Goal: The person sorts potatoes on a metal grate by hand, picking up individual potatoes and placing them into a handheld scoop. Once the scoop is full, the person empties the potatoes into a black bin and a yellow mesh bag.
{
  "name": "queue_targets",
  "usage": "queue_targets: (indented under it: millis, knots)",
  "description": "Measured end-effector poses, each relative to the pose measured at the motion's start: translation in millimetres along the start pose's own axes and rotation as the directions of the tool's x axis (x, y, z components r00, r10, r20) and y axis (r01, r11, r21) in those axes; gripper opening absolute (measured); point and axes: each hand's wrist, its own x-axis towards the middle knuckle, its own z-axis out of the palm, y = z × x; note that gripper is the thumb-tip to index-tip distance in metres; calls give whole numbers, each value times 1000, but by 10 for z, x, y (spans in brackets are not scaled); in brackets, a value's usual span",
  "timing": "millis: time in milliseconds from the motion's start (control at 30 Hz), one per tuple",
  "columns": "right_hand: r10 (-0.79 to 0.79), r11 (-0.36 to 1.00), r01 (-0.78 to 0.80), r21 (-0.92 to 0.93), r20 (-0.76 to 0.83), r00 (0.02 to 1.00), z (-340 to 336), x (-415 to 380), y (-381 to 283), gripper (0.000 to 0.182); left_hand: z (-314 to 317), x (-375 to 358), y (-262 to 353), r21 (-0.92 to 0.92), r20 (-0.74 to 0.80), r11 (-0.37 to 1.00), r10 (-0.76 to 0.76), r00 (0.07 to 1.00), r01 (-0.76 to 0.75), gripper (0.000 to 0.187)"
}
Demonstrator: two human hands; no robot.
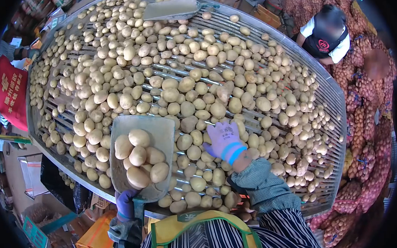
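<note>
My left hand (125, 204), in a purple glove, is closed at the handle end of a metal scoop (168, 130). Several large potatoes (138, 156) lie in the scoop, whose pan rests over the near left part of a slatted metal table. My right hand (225, 140), in a lilac glove with a blue cuff, reaches onto the loose potatoes (218, 109) near the middle. Its thumb stands apart from the fingers and nothing shows in its grasp; the fingertips point down and are partly hidden.
A second scoop (172, 9) lies at the table's far edge. The metal rim (314, 59) surrounds the slats. Across on the right is another person (326, 36), near piled net sacks of potatoes (365, 128). A red apron (9, 91) shows at left; an orange box (94, 239) is below.
</note>
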Motion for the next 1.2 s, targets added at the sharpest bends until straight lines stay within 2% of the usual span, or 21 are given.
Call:
queue_targets:
  millis: [67, 233, 267, 300, 333, 367, 400, 467, 567, 633, 700, 733, 767, 833, 900, 967, 1000, 1067, 1100, 1167, 1200]
  knots:
    - [97, 993, -104, 52, 126, 987, -12, 26, -102, 39, 49, 7, 84, 18, -8, 1000, 6, 1000, -6, 16]
    - [122, 951, -141, 276, 83, 989, 19, 13, 44, 41, 285, -31, 479, -222, 35, 970, -88, 995, 94, 20]
    - [105, 928, -120, 353, 63, 993, -21, -1, 77, 42, 72, -13, -76, 307, 72, 921, 227, 971, -238, 18]
    - [123, 873, -116, 474, 16, 992, -51, -41, 113, 45, 153, 4, 83, 36, 69, 997, 60, 996, -62, 16]
    - [94, 644, -97, 758, 47, 994, -17, -90, 181, 46, 242, -12, 408, -427, 160, 858, -240, 958, 286, 22]
    - [58, 325, -96, 941, 81, 995, 31, -108, 154, 48, 227, -11, 367, -348, 126, 899, -234, 964, 264, 35]
    - [17, 321, -85, 943, 84, 996, -27, -132, -5, 48, 279, -11, 385, -400, 90, 895, -174, 981, 196, 46]
    - [-32, -26, -179, 984, 178, 984, -306, -282, -247, 43, 292, -7, 387, -440, 107, 874, -175, 979, 204, 48]
    - [-152, -51, -116, 992, 107, 982, -470, -241, -670, 41, 273, -13, 422, -445, 123, 871, -169, 978, 207, 46]
    - [-155, -49, 3, 999, -10, 988, -391, -99, -813, 41, 264, -7, 413, -434, 141, 877, -158, 977, 205, 46]
    - [26, 271, 267, 925, -284, 958, -342, 40, -898, 40, 259, -11, 406, -441, 142, 874, -154, 978, 202, 46]
    - [-2, 469, 270, 841, -305, 952, -501, -12, -923, 36, 257, -1, 423, -447, 138, 873, -147, 980, 194, 46]
    - [-9, 471, 276, 838, -308, 951, -481, -7, -908, 36, 253, -3, 445, -444, 142, 874, -148, 979, 196, 45]
    - [-15, 265, 138, 954, -139, 990, -369, -50, -776, 31, 248, -4, 462, -440, 147, 875, -151, 978, 201, 45]
    - [17, 219, 147, 965, -155, 988, -293, -77, -499, 27, 243, 5, 462, -450, 179, 866, -153, 972, 220, 44]
    - [167, 413, 176, 894, -264, 950, -127, -48, -98, 30, 240, 2, 460, -444, 163, 871, -154, 975, 212, 42]
    - [179, 410, 175, 895, -267, 947, -73, -67, 93, 30, 243, 1, 452, -443, 148, 874, -150, 978, 201, 39]
    - [303, 662, 28, 749, -302, 904, 16, -159, 473, 34, 128, 11, 228, -355, 163, 915, -144, 976, 194, 36]
    - [347, 666, 2, 746, -312, 884, 145, -170, 635, 34, 72, 39, 61, -272, 178, 945, -136, 975, 181, 33]
    - [333, 891, -100, 443, -488, 806, 376, -230, 994, 41, -27, 22, -357, 150, 80, 976, 149, 986, -160, 16]
    - [362, 883, -137, 449, -465, 808, 318, -261, 977, 43, 81, 14, -39, -71, 82, 997, -3, 997, 9, 20]
